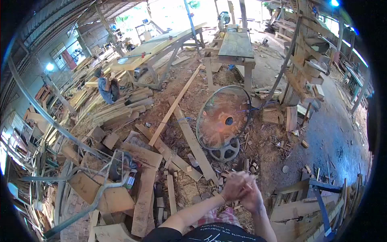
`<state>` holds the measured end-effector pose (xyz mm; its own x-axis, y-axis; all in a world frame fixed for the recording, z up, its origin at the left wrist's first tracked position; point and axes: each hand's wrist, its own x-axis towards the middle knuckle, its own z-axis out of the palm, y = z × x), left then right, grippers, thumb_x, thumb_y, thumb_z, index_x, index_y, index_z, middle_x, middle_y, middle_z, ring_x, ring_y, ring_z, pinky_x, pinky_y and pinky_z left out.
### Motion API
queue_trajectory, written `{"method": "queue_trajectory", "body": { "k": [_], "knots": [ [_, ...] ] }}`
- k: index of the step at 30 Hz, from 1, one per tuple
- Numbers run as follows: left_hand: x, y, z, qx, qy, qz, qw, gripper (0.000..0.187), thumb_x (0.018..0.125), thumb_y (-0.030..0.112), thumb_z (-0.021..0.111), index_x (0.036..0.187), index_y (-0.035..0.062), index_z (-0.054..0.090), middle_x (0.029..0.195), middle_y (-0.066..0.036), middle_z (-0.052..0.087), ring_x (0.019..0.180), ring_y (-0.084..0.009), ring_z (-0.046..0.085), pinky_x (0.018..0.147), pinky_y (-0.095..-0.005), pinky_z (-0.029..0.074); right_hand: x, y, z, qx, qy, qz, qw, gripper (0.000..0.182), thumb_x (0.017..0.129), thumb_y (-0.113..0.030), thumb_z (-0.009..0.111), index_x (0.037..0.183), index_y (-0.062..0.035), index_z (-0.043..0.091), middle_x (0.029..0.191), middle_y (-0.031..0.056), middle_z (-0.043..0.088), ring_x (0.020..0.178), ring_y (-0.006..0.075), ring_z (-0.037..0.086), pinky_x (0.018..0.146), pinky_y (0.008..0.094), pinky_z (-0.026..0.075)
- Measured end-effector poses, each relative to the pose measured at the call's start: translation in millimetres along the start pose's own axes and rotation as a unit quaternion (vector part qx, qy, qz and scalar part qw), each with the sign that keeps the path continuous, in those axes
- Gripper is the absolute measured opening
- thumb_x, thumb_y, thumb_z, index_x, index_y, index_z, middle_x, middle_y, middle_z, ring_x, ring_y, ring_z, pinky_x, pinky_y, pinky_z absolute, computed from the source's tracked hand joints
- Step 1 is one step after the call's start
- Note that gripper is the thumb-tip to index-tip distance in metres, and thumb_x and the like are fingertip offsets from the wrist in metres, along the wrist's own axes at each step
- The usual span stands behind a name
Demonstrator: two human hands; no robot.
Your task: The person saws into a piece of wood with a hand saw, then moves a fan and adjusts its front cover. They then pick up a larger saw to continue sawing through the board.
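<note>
Above my lap, my left hand (234, 187) and my right hand (252, 198) meet palm to palm or overlap. Motion smears the fingers of both, so their shape cannot be made out. No object shows in either hand, though the space between the palms is hidden. Just beyond them, wood scraps litter the ground near the lower end of a long plank (195, 140). A large round fan (215, 117) with a wire guard stands farther ahead, on a wheel-like base (225, 151).
On the left lies a metal-framed wheelbarrow (100, 193) among boards. Wood piles (298, 209) rise at the lower right. Two workbenches (236, 46) (161, 46) stand farther back. A person (105, 86) sits at the left by stacked timber.
</note>
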<state>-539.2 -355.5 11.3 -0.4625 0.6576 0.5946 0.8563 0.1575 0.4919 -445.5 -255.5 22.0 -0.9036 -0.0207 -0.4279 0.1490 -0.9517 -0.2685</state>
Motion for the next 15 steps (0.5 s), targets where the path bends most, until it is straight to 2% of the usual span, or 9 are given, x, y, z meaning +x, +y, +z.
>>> {"method": "queue_trajectory", "body": {
  "k": [1, 3, 4, 6, 8, 10, 11, 13, 15],
  "knots": [
    [-5.6, -6.6, 0.8, -0.001, 0.0, 0.0, 1.0, 0.044, 0.095, 0.048, 0.042, 0.12, 0.0159, 0.059, 0.113, -0.01, 0.06, 0.109, -0.0286, 0.055, 0.096, -0.0446, 0.035, -11.1, -1.2, 0.7, 0.0, 0.0, -0.001, 1.0, 0.059, 0.098, -0.055, 0.031, 0.131, -0.009, 0.047, 0.123, 0.0121, 0.057, 0.108, 0.0293, 0.057, 0.094, 0.0444, 0.045],
    [-21.1, -27.3, 7.1, -0.047, -0.148, -0.16, 0.975, 0.034, 0.094, 0.041, 0.049, 0.104, 0.0134, 0.065, 0.093, -0.009, 0.065, 0.088, -0.0253, 0.062, 0.085, -0.04, 0.043, -40.9, -6.6, -2.3, -0.154, -0.028, -0.046, 0.987, 0.06, 0.098, -0.054, 0.031, 0.132, -0.0062, 0.047, 0.123, 0.0168, 0.057, 0.107, 0.0321, 0.058, 0.093, 0.0451, 0.046],
    [-20.9, -22.0, 0.3, -0.051, -0.153, -0.159, 0.974, 0.034, 0.094, 0.041, 0.049, 0.104, 0.0134, 0.065, 0.093, -0.009, 0.065, 0.088, -0.0253, 0.062, 0.085, -0.04, 0.043, -57.4, -8.3, -3.9, -0.161, -0.02, -0.042, 0.986, 0.059, 0.099, -0.052, 0.03, 0.129, -0.004, 0.048, 0.119, 0.0198, 0.059, 0.102, 0.0338, 0.061, 0.09, 0.0457, 0.048],
    [-14.4, -16.0, -18.0, -0.219, -0.091, -0.248, 0.94, 0.02, 0.091, 0.025, 0.06, 0.099, 0.0068, 0.063, 0.086, -0.006, 0.065, 0.077, -0.0152, 0.063, 0.068, -0.0318, 0.051, -75.3, -12.1, -38.4, -0.218, 0.019, -0.038, 0.975, 0.058, 0.099, -0.051, 0.03, 0.128, -0.0042, 0.048, 0.116, 0.0199, 0.06, 0.1, 0.0335, 0.062, 0.087, 0.0452, 0.049],
    [7.4, 16.9, -61.5, -0.389, -0.124, -0.324, 0.853, 0.009, 0.09, 0.016, 0.064, 0.092, 0.0063, 0.064, 0.079, 0.001, 0.061, 0.073, -0.0099, 0.058, 0.062, -0.023, 0.046, -100.0, -0.3, -62.2, -0.27, 0.054, -0.071, 0.959, 0.047, 0.101, -0.044, 0.034, 0.12, -0.0046, 0.052, 0.1, 0.0161, 0.065, 0.089, 0.0291, 0.066, 0.076, 0.0394, 0.053],
    [29.9, 76.9, -139.9, -0.528, -0.151, -0.245, 0.799, 0.01, 0.089, 0.013, 0.064, 0.09, 0.0042, 0.061, 0.079, 0.001, 0.058, 0.07, -0.0069, 0.054, 0.063, -0.022, 0.045, -124.5, 20.4, -72.9, -0.322, 0.206, -0.102, 0.918, 0.041, 0.098, -0.039, 0.046, 0.115, -0.003, 0.056, 0.09, 0.0096, 0.066, 0.075, 0.0168, 0.063, 0.069, 0.0294, 0.05],
    [15.6, 84.4, -174.9, -0.577, -0.226, -0.234, 0.749, 0.015, 0.083, 0.014, 0.069, 0.091, 0.0034, 0.061, 0.08, -0.001, 0.057, 0.071, -0.0109, 0.056, 0.064, -0.0233, 0.047, -133.1, 28.1, -96.2, -0.384, 0.204, -0.102, 0.895, 0.039, 0.097, -0.04, 0.048, 0.108, -0.0034, 0.059, 0.086, 0.0067, 0.064, 0.073, 0.0137, 0.06, 0.066, 0.0277, 0.049],
    [-5.8, 121.2, -136.2, -0.623, -0.342, -0.218, 0.669, 0.015, 0.083, 0.014, 0.069, 0.091, 0.0033, 0.061, 0.081, -0.001, 0.057, 0.072, -0.0113, 0.055, 0.065, -0.0237, 0.046, -174.4, 43.8, -102.1, -0.445, 0.232, -0.055, 0.863, 0.039, 0.095, -0.042, 0.052, 0.092, -0.0036, 0.062, 0.077, 0.0011, 0.059, 0.067, 0.0088, 0.053, 0.059, 0.026, 0.045],
    [-32.0, 164.3, -109.8, -0.663, -0.427, -0.194, 0.583, 0.016, 0.083, 0.014, 0.068, 0.093, 0.0031, 0.061, 0.083, -0.002, 0.056, 0.074, -0.0119, 0.054, 0.067, -0.0246, 0.046, -200.6, 75.7, -129.2, -0.441, 0.233, -0.087, 0.862, 0.04, 0.094, -0.04, 0.054, 0.1, -0.0011, 0.062, 0.082, 0.0047, 0.064, 0.073, 0.0117, 0.06, 0.066, 0.0268, 0.05]
  ]
}}
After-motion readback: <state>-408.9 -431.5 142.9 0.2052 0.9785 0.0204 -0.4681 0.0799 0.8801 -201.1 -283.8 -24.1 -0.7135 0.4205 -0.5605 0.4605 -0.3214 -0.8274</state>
